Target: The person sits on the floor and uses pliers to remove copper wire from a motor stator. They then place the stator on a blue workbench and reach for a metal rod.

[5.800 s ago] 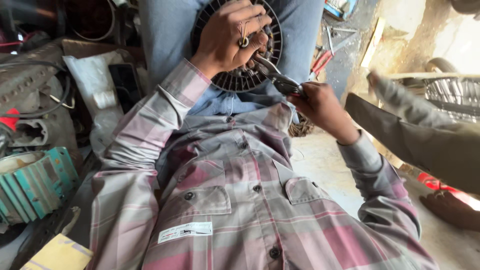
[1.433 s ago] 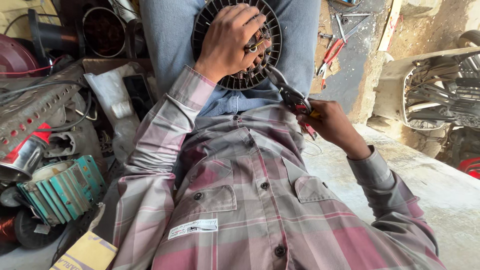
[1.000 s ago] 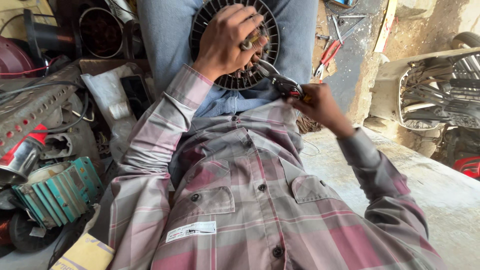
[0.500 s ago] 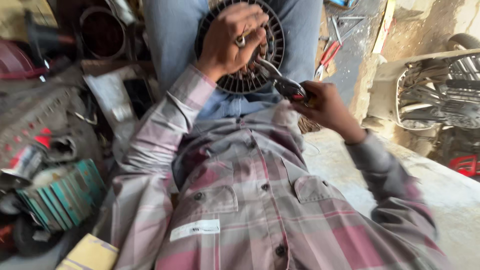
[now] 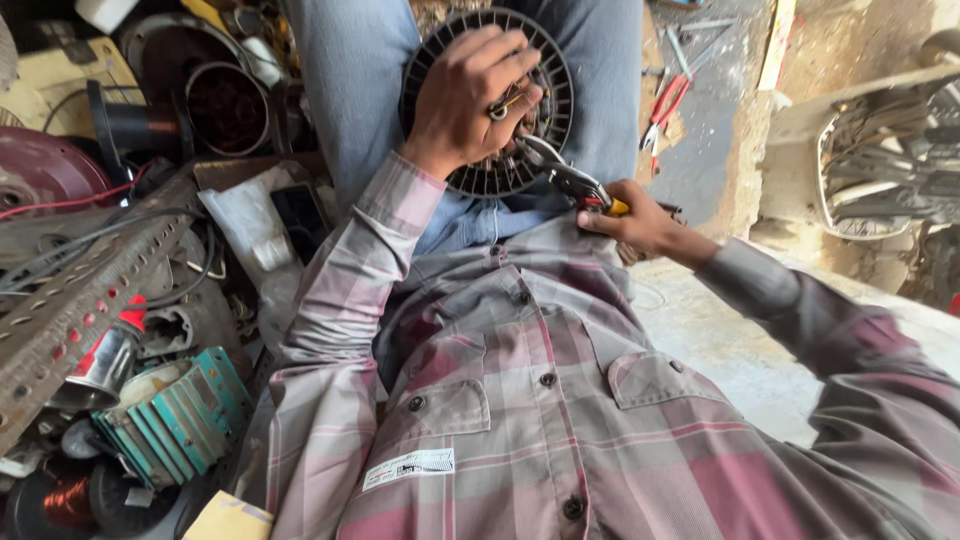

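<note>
black fan (image 5: 520, 170), pink plaid shirt (image 5: 540, 400) (grey-checked), teal motor (image 5: 175, 420)

From my seat the view is lit by soft daylight that seems to come from the right, where the pale floor (image 5: 730, 340) is brightest and close to washed out. The left side sinks into shade; the heap of metal parts (image 5: 110, 300) there reads dim and murky. I see no hard shadows and almost no glare. The middle is fairly sharp: the plaid shirt (image 5: 540, 400) shows its buttons clearly. The right sleeve (image 5: 880, 400) at the edge is smeared and stretched, and the far right background looks soft.
</note>
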